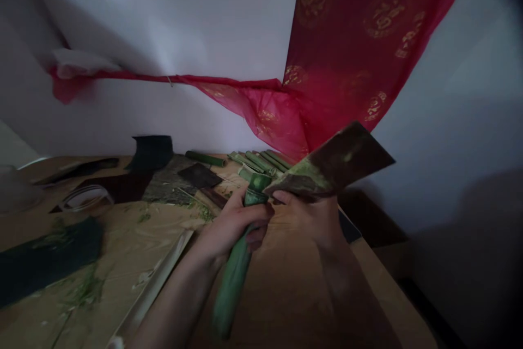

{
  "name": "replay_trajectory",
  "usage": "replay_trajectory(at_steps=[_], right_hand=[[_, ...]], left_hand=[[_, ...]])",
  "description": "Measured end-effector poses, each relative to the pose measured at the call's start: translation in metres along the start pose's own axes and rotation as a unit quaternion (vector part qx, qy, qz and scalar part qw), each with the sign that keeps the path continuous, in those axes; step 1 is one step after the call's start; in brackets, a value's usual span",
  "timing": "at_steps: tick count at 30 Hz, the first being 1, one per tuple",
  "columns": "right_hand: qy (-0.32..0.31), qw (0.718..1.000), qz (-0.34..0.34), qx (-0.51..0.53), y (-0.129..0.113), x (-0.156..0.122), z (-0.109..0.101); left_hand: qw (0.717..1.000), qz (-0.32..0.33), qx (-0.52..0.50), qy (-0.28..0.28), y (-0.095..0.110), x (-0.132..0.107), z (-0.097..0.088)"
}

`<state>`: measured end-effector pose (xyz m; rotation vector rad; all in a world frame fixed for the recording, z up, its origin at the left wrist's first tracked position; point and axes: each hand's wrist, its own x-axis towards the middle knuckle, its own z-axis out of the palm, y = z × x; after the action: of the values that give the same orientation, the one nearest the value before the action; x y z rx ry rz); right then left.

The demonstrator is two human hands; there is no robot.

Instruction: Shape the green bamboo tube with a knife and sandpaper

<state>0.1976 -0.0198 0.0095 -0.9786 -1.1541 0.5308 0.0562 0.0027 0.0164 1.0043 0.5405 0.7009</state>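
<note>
My left hand [232, 225] is wrapped round a green bamboo tube [233, 278], holding it upright and tilted toward me above the wooden table [286, 305]. My right hand [304, 213] grips the handle of a broad, rusty cleaver [335, 163]. The blade's edge rests beside the tube's top end [259, 181], and green scrapings cling to the blade near it.
Several cut green bamboo pieces [261, 161] lie at the table's back edge. A second dark blade [201, 176] lies behind the hands, a dark cloth [41, 259] at left, a pale bamboo strip [159, 278] beside my left forearm. Red patterned cloth [351, 49] hangs on the wall.
</note>
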Motion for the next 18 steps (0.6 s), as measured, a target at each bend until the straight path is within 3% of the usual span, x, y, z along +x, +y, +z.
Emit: replay_trajectory(at_steps=[5,9,13,16,18], right_hand=[[0.088,0.995,-0.027,-0.032,0.0006,0.0005,-0.0027],[0.000,1.000,-0.009,-0.012,0.0001,0.0028,-0.0052],[0.042,0.999,-0.022,-0.004,0.0011,0.0042,-0.0097],[-0.022,1.000,-0.010,-0.014,0.0021,0.0035,-0.0104],[-0.004,1.000,-0.019,-0.019,0.0024,0.0030,-0.0098]], left_hand=[[1.000,0.003,0.003,0.000,-0.0017,0.0019,0.0016],[1.000,0.012,0.022,0.012,-0.0011,0.0008,0.0010],[1.000,0.015,0.019,-0.001,-0.0010,0.0007,0.0001],[1.000,0.012,0.026,-0.004,-0.0019,0.0018,-0.0005],[1.000,0.013,0.027,-0.003,-0.0032,0.0027,-0.0014]])
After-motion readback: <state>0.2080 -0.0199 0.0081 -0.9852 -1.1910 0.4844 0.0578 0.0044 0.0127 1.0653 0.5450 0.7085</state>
